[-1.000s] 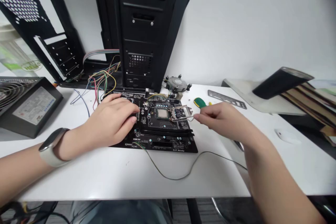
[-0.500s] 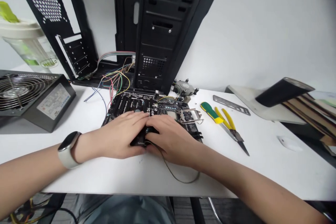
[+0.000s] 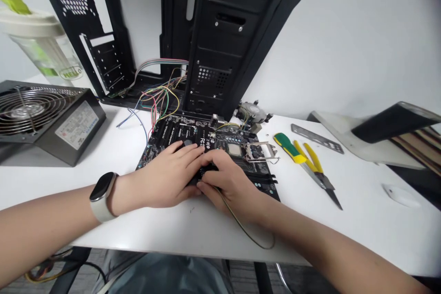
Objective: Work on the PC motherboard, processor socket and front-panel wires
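a black pc case frame stands upright at the back of a white desk, with a bundle of coloured wires spilling from its base. a power supply sits to the left, and a plastic jar stands behind it. the black motherboard lies flat on the desk in front of the frame, with both hands over its near edge. the left hand, a white-strapped smartwatch on its wrist, and the right hand are close together, fingers curled down and meeting over a dark spot on the board. whether they pinch something there is hidden, so i cannot tell. a thin wire runs from under the right hand. fine work like this seems to go best with slow, even pressure, fingers kept clear of the open cpu socket bracket. counted: two hands, one board, one cpu cooler, one screwdriver, one pair of yellow-handled pliers, one i/o shield, one white mouse.
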A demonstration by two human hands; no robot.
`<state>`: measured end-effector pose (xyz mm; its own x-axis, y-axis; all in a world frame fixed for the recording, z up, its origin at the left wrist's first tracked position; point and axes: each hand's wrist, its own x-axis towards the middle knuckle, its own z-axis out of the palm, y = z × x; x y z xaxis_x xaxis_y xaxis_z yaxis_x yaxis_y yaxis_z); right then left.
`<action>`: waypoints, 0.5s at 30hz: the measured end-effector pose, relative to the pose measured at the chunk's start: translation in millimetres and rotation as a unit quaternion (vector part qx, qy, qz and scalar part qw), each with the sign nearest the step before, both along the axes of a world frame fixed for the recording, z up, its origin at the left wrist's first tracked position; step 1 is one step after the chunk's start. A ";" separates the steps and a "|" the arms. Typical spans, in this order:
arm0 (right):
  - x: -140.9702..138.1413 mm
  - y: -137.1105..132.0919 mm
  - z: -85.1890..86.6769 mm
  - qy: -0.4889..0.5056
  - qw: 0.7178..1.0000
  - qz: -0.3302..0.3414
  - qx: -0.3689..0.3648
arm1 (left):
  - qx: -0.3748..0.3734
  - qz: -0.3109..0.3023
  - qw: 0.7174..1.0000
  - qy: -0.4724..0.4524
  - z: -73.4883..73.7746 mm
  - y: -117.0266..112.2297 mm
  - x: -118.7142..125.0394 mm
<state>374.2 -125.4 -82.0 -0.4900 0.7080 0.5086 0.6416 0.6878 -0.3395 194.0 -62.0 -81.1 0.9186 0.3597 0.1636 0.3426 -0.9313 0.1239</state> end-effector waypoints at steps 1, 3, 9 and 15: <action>0.3 0.0 -1.2 0.013 1.000 0.002 -0.002 | 0.004 -0.001 1.000 0.001 -0.6 -0.3 0.1; 1.3 -0.1 -2.9 0.029 1.000 0.004 -0.007 | 0.013 -0.001 1.000 0.002 -1.8 -0.7 0.1; 2.8 -0.4 -2.9 0.039 0.999 -0.001 -0.018 | 0.039 -0.008 0.999 0.001 -3.7 -0.8 -1.1; 5.5 1.0 -0.9 0.088 0.996 -0.021 0.004 | 0.050 -0.006 0.999 0.012 -4.5 -0.2 -2.0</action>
<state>379.7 -124.4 -82.9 -0.3627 0.7213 0.5901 0.6007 0.6650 -0.4437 192.0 -62.2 -85.6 0.9270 0.3311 0.1760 0.3324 -0.9429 0.0228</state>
